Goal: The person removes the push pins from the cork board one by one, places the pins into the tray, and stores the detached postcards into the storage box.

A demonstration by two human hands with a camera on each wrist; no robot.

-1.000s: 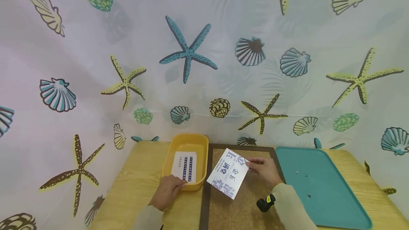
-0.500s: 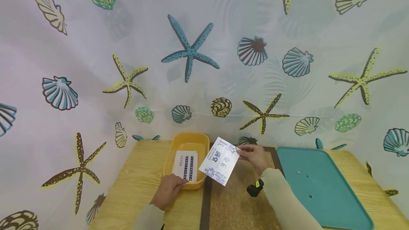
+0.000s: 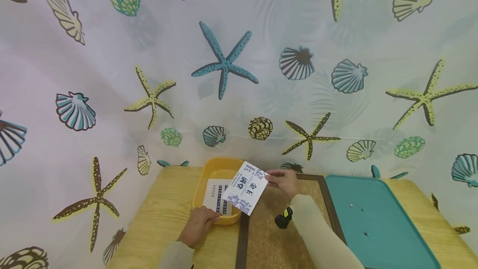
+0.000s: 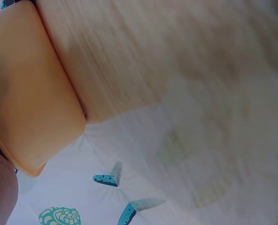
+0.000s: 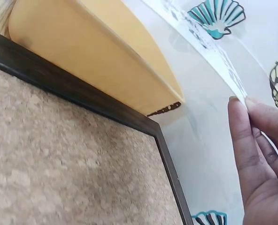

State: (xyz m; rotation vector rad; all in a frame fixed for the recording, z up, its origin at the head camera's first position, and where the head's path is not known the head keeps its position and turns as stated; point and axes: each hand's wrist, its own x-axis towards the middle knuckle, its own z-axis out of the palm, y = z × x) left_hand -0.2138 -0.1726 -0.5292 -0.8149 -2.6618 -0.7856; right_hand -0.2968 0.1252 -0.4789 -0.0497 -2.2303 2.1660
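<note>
Fingertips of my right hand [image 3: 284, 182] pinch one edge of the white card with blue print [image 3: 245, 187], mid-frame above the yellow plastic bin [image 3: 209, 170]; it could flop and slip. My left hand [image 3: 198, 226] touches the bin's near rim.

A white card [image 3: 245, 187] printed in blue is seen beside a yellow tub [image 3: 214, 168], a teal tray [image 3: 388, 227] and a dark-framed cork board [image 3: 269, 235].

Our right hand [image 3: 284, 182] pinches a printed card [image 3: 245, 192] tilted over the yellow tub's [image 3: 201, 186] right edge, while our left hand [image 3: 198, 226] rests against the tub's near rim.
</note>
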